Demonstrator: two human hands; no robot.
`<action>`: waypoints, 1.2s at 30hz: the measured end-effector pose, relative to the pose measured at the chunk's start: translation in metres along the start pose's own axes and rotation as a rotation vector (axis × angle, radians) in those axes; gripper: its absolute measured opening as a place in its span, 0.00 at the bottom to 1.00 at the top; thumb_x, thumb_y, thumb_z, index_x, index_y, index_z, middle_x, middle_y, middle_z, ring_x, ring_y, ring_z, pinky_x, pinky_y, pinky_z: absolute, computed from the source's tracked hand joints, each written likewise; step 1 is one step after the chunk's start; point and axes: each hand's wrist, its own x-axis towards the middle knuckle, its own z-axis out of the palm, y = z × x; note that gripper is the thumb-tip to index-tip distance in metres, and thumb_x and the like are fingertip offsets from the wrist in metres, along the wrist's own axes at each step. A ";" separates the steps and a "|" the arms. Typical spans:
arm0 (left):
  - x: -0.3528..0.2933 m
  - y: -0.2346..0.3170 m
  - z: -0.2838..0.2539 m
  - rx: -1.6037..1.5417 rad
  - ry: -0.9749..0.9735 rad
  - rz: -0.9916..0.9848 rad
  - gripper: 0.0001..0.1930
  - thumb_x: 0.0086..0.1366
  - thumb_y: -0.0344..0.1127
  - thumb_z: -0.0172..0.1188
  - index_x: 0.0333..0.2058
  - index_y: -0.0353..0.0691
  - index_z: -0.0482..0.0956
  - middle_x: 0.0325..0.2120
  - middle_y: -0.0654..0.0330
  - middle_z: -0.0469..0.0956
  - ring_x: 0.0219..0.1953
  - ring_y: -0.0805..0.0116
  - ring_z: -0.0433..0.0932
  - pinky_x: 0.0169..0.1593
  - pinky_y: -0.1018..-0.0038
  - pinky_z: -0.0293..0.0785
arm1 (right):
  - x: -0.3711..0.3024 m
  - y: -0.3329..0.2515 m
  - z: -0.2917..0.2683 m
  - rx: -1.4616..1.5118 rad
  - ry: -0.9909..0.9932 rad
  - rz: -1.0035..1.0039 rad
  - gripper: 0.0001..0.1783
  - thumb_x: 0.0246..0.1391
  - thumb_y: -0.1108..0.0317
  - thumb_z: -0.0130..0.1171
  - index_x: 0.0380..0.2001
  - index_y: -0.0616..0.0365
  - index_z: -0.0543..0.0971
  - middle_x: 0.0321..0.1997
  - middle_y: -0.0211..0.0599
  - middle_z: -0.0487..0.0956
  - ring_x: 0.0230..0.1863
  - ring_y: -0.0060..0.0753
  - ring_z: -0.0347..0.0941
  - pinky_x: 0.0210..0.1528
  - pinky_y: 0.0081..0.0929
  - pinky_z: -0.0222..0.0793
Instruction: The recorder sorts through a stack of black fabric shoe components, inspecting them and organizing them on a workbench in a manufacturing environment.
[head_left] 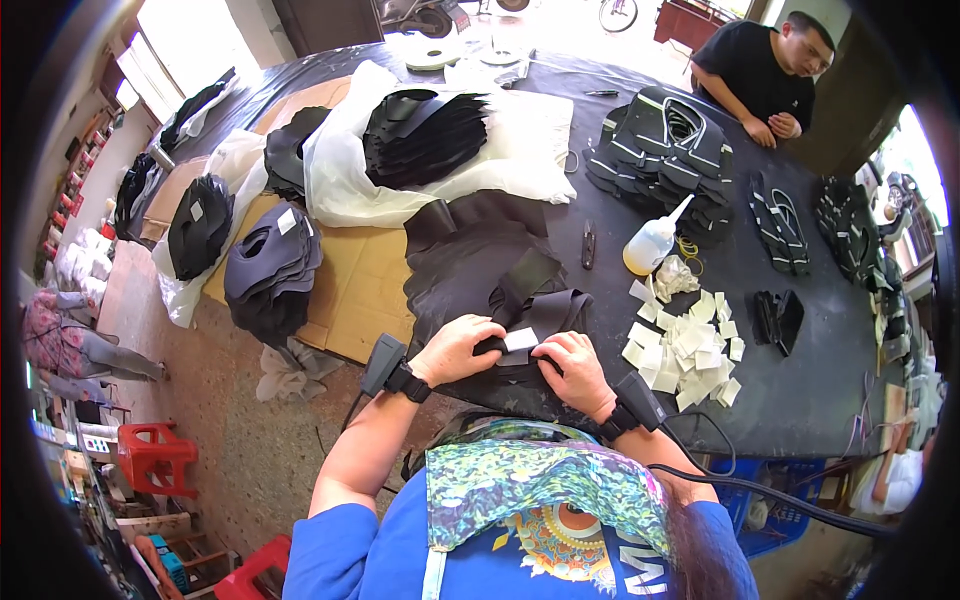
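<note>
At the table's near edge, my left hand (455, 350) has its fingers closed on a dark fabric piece (556, 312). My right hand (578, 374) grips the other side of the same piece. Between my fingertips lies a small white label (521, 339) against the dark material. Part of the piece is hidden under my fingers. Just beyond spreads a stack of black fabric pieces (470, 250). To the right of my right hand is a loose pile of small white labels (690, 345).
A glue bottle (650, 245) and small dark snips (588, 246) stand beyond the labels. Black piped pieces (665, 160) are stacked far right, near a seated person (765, 80). Dark cut pieces (425, 135) lie on white plastic at far left. A red stool (155, 457) stands on the floor.
</note>
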 end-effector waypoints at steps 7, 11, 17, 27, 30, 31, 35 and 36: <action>0.002 -0.003 0.004 -0.268 0.320 -0.037 0.16 0.55 0.21 0.47 0.44 0.37 0.70 0.41 0.51 0.72 0.43 0.59 0.72 0.46 0.72 0.68 | 0.010 -0.003 0.012 -0.025 0.005 -0.028 0.10 0.39 0.68 0.58 0.30 0.54 0.73 0.32 0.31 0.72 0.40 0.34 0.67 0.45 0.29 0.59; -0.001 -0.002 -0.004 -0.035 0.109 0.073 0.16 0.50 0.20 0.48 0.40 0.37 0.73 0.40 0.49 0.71 0.43 0.54 0.71 0.45 0.70 0.68 | 0.021 0.003 0.020 -0.094 -0.100 -0.079 0.16 0.36 0.66 0.61 0.32 0.55 0.73 0.37 0.34 0.71 0.42 0.36 0.65 0.46 0.31 0.59; -0.008 0.003 -0.004 0.077 -0.053 0.136 0.21 0.43 0.32 0.63 0.41 0.42 0.72 0.42 0.49 0.69 0.47 0.51 0.67 0.49 0.66 0.65 | 0.027 0.022 0.026 -0.007 -0.084 -0.108 0.09 0.38 0.69 0.59 0.27 0.55 0.75 0.30 0.33 0.71 0.36 0.36 0.67 0.42 0.29 0.62; -0.009 -0.009 -0.009 -0.152 -0.157 0.011 0.22 0.47 0.34 0.61 0.43 0.43 0.70 0.47 0.47 0.66 0.55 0.50 0.59 0.56 0.63 0.58 | 0.003 0.019 -0.003 0.329 0.131 0.321 0.07 0.42 0.77 0.54 0.29 0.60 0.74 0.29 0.36 0.72 0.32 0.32 0.69 0.36 0.24 0.65; -0.005 -0.011 -0.017 -0.320 -0.239 -0.052 0.18 0.51 0.35 0.56 0.43 0.44 0.69 0.46 0.54 0.67 0.58 0.53 0.55 0.58 0.64 0.52 | -0.014 0.017 -0.010 0.422 0.171 0.377 0.06 0.45 0.77 0.53 0.30 0.61 0.74 0.29 0.35 0.72 0.30 0.26 0.69 0.33 0.19 0.65; -0.005 -0.014 -0.018 -0.369 -0.262 -0.054 0.18 0.51 0.34 0.56 0.43 0.44 0.69 0.45 0.56 0.67 0.58 0.54 0.55 0.59 0.65 0.51 | -0.019 0.016 -0.009 0.421 0.174 0.381 0.06 0.45 0.77 0.53 0.30 0.61 0.74 0.29 0.35 0.72 0.30 0.26 0.69 0.33 0.19 0.65; -0.002 -0.025 -0.020 -0.486 -0.284 -0.047 0.17 0.55 0.35 0.55 0.44 0.41 0.69 0.44 0.63 0.68 0.55 0.67 0.57 0.59 0.68 0.50 | -0.028 0.006 0.001 0.509 0.080 0.402 0.07 0.44 0.78 0.53 0.30 0.62 0.74 0.28 0.34 0.70 0.28 0.25 0.69 0.32 0.18 0.65; -0.002 -0.025 -0.019 -0.649 -0.283 -0.106 0.17 0.55 0.34 0.55 0.45 0.40 0.69 0.44 0.64 0.68 0.53 0.71 0.58 0.58 0.71 0.52 | -0.028 0.003 0.002 0.498 0.029 0.410 0.07 0.44 0.78 0.53 0.31 0.62 0.73 0.29 0.34 0.70 0.30 0.25 0.69 0.34 0.18 0.65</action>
